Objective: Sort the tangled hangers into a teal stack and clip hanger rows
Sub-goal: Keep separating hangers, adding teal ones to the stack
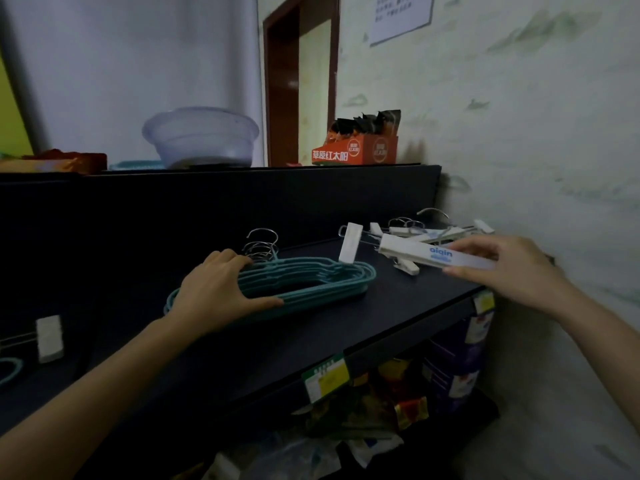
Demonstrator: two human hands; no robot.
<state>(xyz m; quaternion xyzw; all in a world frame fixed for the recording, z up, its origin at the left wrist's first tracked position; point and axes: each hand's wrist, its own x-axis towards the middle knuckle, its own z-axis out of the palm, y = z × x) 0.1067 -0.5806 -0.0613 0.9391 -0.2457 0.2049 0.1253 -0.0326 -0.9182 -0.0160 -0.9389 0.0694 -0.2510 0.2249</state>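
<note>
hangers everywhere on dark shelf (398, 306). teal stack (311, 278) lies flat near the shelf middle, several teal hangers nested one on another w/ metal hooks (261, 245) bunched at the back. left hand (221, 289) rests on the stack's left part, palm down, fingers spread over the top by the hooks, thumb along the front edge; it presses or steadies the stack rather than closing round it. right hand (512, 268) is to the right, thumb under and fingers over the end of a white clip hanger (429, 256) w/ blue "aiqin" print, pinching it; that hanger's clip points down, just above or touching the shelf, can't tell which. behind it, more clip hangers (433, 232) lie in a loose group by the back right corner, hooks up against the back panel. one white clip (350, 242) stands nearly upright just beside the stack's far right end. at far left, another clip hanger (48, 337) and a bit of teal hanger (10, 370) sit well apart from the rest. price tags (325, 375) hang on shelf front edge. up top: clear plastic bowl (201, 136) and orange box (356, 150). lower shelf holds snack packets (381, 400), blurred.
</note>
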